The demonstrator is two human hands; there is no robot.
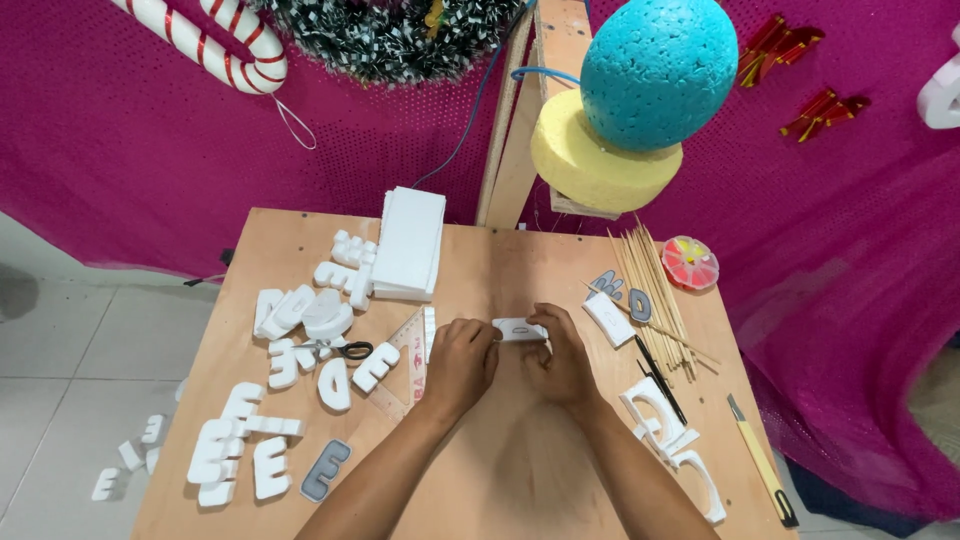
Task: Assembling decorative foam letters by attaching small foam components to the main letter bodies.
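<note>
My left hand (pixel 458 362) and my right hand (pixel 560 362) meet over the middle of a wooden table (pixel 500 280). Between their fingertips they hold a small white foam block (pixel 520 329) with a letter outline drawn on it. The block lies flat just above the tabletop. A clear set-square ruler (pixel 406 362) lies just left of my left hand, and a thin white foam strip (pixel 429 333) rests beside it.
Several white foam letters (pixel 300 312) and small scissors (pixel 345 350) lie at left, a grey letter (pixel 326 470) near the front. A stack of foam sheets (pixel 409 243) stands at the back. Skewers (pixel 650 290), a bead box (pixel 690 262), foam offcuts (pixel 665 420) and a yellow knife (pixel 762 462) lie right.
</note>
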